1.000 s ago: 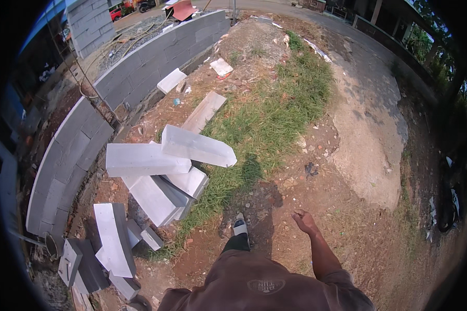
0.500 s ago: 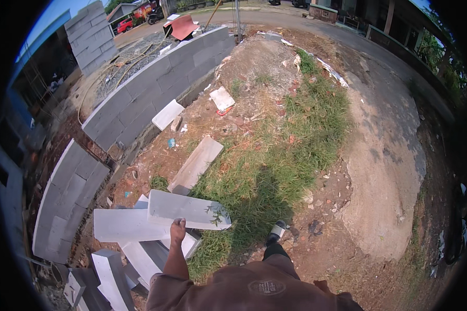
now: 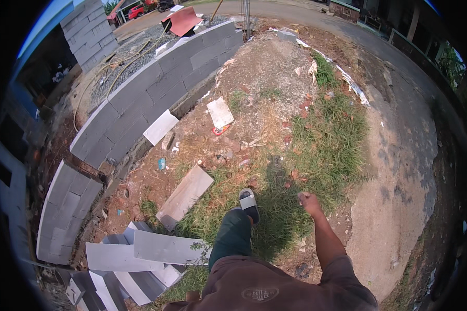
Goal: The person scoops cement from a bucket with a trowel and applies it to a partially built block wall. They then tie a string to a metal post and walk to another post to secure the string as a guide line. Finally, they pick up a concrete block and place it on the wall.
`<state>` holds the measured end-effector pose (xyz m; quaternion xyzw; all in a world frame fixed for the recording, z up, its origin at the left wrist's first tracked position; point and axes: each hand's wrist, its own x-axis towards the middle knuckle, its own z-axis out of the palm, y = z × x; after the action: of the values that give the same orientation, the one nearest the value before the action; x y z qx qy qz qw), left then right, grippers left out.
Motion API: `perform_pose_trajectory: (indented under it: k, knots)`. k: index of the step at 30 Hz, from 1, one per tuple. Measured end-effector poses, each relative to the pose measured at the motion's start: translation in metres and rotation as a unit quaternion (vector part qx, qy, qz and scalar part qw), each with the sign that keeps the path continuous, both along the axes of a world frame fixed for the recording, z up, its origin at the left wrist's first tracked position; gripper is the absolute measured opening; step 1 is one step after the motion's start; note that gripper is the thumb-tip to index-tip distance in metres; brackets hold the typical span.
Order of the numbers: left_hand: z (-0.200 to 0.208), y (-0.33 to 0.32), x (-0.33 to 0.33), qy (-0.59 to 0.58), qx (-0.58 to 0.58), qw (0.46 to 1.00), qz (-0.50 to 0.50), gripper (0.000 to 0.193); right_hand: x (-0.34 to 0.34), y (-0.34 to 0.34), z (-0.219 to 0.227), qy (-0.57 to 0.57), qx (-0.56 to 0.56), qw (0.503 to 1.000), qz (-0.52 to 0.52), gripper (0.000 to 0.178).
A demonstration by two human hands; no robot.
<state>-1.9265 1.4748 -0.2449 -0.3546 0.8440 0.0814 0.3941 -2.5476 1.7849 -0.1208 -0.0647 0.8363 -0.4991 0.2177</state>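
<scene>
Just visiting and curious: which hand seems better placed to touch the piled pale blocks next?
Probably the left: the pale blocks lie left of the forward leg, while the right hand is out to its right. The left hand itself is hard to make out.

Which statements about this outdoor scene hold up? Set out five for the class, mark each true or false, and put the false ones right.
1. Pale blocks lie in a jumbled heap. True.
2. The right hand rests on that heap. False: it is held out to the right of the sandal, away from the heap.
3. The sandal is entirely black. False: it has a broad pale strap.
4. A grey block wall stands on the left side of the picture. True.
5. A red sheet shows beyond that wall. True.
</scene>
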Motion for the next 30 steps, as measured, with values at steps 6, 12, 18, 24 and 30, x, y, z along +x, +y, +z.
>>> perform_pose_trajectory:
  k: [6, 12, 18, 24, 30]
  knots:
    - [0.003, -0.083, -0.230, 0.048, 0.054, 0.996, -0.054, 0.021, -0.187, -0.139, 0.047, 0.062, -0.032, 0.996, 0.047, 0.030]
    - [0.119, -0.229, -0.469, 0.565, 0.007, 0.825, 0.028, 0.031, -0.281, -0.148, 0.064, 0.031, 0.172, 0.980, 0.099, 0.038]
    - [0.247, -0.293, -0.709, 0.504, 0.106, 0.811, 0.278, 0.033, -0.294, -0.027, 0.004, 0.153, 0.439, 0.837, 0.288, 0.017]
    - [0.210, -0.302, -0.865, 0.463, 0.155, 0.832, 0.265, 0.034, -0.293, 0.071, -0.069, -0.271, 0.452, 0.835, 0.156, 0.026]
    - [0.235, -0.318, -1.067, 0.349, 0.087, 0.912, 0.199, 0.037, -0.523, -0.027, -0.057, -0.423, 0.317, 0.845, -0.077, 0.027]
